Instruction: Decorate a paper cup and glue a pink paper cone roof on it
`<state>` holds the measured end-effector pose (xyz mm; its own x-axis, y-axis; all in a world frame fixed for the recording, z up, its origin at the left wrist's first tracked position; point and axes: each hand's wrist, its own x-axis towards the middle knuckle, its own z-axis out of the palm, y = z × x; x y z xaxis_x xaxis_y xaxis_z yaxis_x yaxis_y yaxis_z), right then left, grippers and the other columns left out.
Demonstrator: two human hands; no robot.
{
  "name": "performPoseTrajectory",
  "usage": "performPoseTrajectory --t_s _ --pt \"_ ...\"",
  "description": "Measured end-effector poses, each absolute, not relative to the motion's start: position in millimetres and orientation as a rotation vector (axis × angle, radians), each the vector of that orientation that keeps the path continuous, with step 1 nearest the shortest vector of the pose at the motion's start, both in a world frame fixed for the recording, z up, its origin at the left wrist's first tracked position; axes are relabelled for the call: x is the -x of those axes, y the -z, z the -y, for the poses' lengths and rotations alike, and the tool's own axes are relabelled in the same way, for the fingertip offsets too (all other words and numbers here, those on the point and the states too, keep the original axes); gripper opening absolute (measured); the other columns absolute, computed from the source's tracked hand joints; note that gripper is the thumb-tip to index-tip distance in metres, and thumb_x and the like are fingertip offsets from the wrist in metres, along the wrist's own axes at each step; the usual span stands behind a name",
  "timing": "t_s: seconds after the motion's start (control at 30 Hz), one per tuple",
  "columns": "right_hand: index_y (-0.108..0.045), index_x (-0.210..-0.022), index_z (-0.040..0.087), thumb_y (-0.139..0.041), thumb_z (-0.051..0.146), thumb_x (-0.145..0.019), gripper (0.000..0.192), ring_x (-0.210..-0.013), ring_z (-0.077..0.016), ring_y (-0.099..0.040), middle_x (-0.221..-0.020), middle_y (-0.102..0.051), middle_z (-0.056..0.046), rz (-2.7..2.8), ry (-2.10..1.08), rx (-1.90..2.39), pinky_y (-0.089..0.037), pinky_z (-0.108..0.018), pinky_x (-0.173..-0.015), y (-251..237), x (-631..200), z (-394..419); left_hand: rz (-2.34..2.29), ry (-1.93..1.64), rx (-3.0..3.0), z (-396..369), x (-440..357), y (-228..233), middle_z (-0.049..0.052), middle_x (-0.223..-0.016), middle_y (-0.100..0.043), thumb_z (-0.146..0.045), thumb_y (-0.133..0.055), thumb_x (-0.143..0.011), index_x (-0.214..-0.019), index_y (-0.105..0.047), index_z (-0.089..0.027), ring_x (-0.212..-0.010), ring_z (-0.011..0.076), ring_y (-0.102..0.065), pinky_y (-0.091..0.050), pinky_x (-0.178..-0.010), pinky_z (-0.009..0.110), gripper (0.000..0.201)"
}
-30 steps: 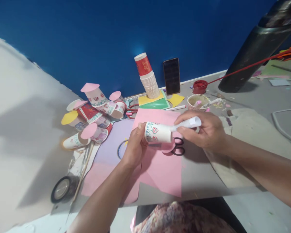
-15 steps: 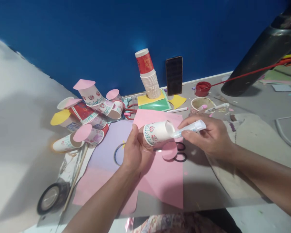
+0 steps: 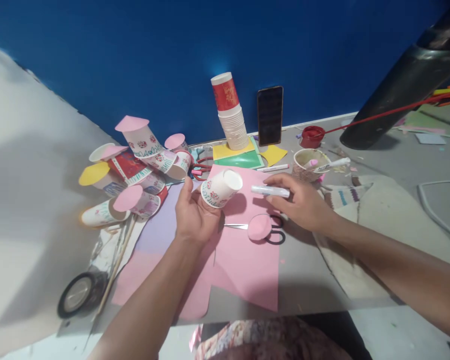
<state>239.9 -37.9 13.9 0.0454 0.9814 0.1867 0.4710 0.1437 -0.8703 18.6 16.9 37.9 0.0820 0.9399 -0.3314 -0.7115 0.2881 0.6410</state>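
A: Left hand (image 3: 193, 215) has the cup (image 3: 220, 188), grip wrapped round its printed rim end, held just above the counter (image 3: 315, 280).

B: And look at that cup: white paper, red flowers and green lettering near the rim, tipped over so its plain white base points up and to the right.

A: Right hand (image 3: 302, 202) is clenched on a glue stick (image 3: 270, 190), white tube lying level, its tip toward the cup but a clear gap between them.

B: Under both hands there's a pink sheet (image 3: 247, 260), overlapping a lilac one (image 3: 161, 227).

A: A pink disc (image 3: 259, 227) lies on that pink sheet, just below the glue stick, resting over the scissors (image 3: 274, 236), black handles poking out at its right, blade tip at its left.

B: Off to the left, a heap of finished cups (image 3: 135, 170), each capped with a pink or yellow disc.

A: Back by the blue wall, a cup stack (image 3: 230, 120), red one on top, and a phone (image 3: 270, 115) leaning upright beside it.

B: Tape roll (image 3: 78, 295) at the near left edge.
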Motion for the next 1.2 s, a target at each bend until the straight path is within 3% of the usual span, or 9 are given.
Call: performPoseTrajectory --t_s 0.23,0.37,0.43,0.6,0.8,0.97,1.1,1.2 --pt "-0.072 -0.113 0.022 -0.065 0.022 -0.086 0.028 -0.104 -0.0312 -0.073 -0.115 -0.08 -0.009 1.92 -0.576 1.523 -0.056 -0.045 -0.089 5.9 -243.7 30.4 -0.72 -1.275 -0.41 -18.9 -15.7 -32.8 0.011 -0.093 -0.082 -0.049 -0.043 -0.108 -0.115 -0.07 -0.011 -0.091 0.0224 -0.081 -0.063 -0.094 0.035 0.047" --pt "-0.072 -0.114 0.022 -0.06 0.009 -0.077 0.041 -0.124 -0.0335 -0.065 -0.13 -0.073 -0.012 2.094 -0.423 1.33 -0.051 -0.05 -0.105 1.9 -252.4 30.3 -0.692 -1.258 -0.414 -20.5 -15.2 -32.4 0.009 -0.09 -0.081 -0.05 -0.042 -0.108 -0.104 -0.071 -0.014 -0.087 0.0205 -0.08 -0.062 -0.091 0.032 0.047" --pt "-0.074 -0.109 0.023 -0.06 0.009 -0.077 0.038 -0.128 -0.0327 -0.062 -0.133 -0.068 -0.012 2.179 -0.378 1.167 -0.048 -0.05 -0.11 -7.7 -257.7 33.5 -0.649 -1.263 -0.406 -20.7 -15.7 -33.9 0.008 -0.088 -0.081 -0.049 -0.04 -0.109 -0.1 -0.071 -0.015 -0.085 0.0188 -0.08 -0.062 -0.09 0.029 0.047" --pt "-0.076 -0.105 0.024 -0.066 0.013 -0.077 0.031 -0.111 -0.0284 -0.063 -0.116 -0.066 -0.01 2.433 -0.571 0.971 -0.052 -0.043 -0.097 -24.5 -264.2 40.8 -0.618 -1.277 -0.379 -20.7 -15.9 -36.9 0.006 -0.085 -0.079 -0.049 -0.043 -0.109 -0.098 -0.069 -0.018 -0.084 0.0164 -0.079 -0.061 -0.091 0.026 0.042" --pt "-0.08 -0.084 0.021 -0.072 0.023 -0.087 0.008 -0.097 -0.0247 -0.063 -0.099 -0.068 -0.009 2.322 -0.798 0.99 -0.048 -0.04 -0.087 -12.0 -260.5 34.1 -0.711 -1.23 -0.384 -20.7 -15.7 -33.5 0.012 -0.09 -0.081 -0.049 -0.042 -0.109 -0.105 -0.07 -0.011 -0.089 0.0231 -0.081 -0.064 -0.087 0.033 0.048" --pt "-0.078 -0.084 0.021 -0.077 0.037 -0.09 0.017 -0.077 -0.0193 -0.067 -0.083 -0.072 -0.004 1.919 -1.15 1.005 -0.052 -0.033 -0.07 -21.3 -258.9 36.2 -0.74 -1.228 -0.394 -19.2 -16.1 -35.4 0.012 -0.091 -0.082 -0.047 -0.044 -0.108 -0.114 -0.071 -0.008 -0.086 0.0238 -0.081 -0.064 -0.086 0.034 0.047" --pt "-0.074 -0.079 0.021 -0.092 0.049 -0.074 0.033 -0.054 -0.0131 -0.058 -0.064 -0.066 0.002 1.237 -1.499 0.909 -0.049 -0.028 -0.053 -23.5 -253.6 38.1 -0.755 -1.112 -0.37 -10.4 -21.9 -36.1 0.016 -0.091 -0.083 -0.044 -0.042 -0.109 -0.125 -0.068 -0.002 -0.078 0.0249 -0.081 -0.065 -0.079 0.034 0.052" --pt "-0.074 -0.076 0.019 -0.097 0.049 -0.067 0.038 -0.051 -0.0105 -0.057 -0.063 -0.065 0.002 1.038 -1.577 0.884 -0.048 -0.024 -0.047 -20.2 -249.4 35.0 -0.703 -0.943 -0.355 0.9 -29.3 -31.2 0.023 -0.101 -0.082 -0.042 -0.042 -0.108 -0.13 -0.066 0.002 -0.093 0.0323 -0.082 -0.065 -0.087 0.043 0.055"
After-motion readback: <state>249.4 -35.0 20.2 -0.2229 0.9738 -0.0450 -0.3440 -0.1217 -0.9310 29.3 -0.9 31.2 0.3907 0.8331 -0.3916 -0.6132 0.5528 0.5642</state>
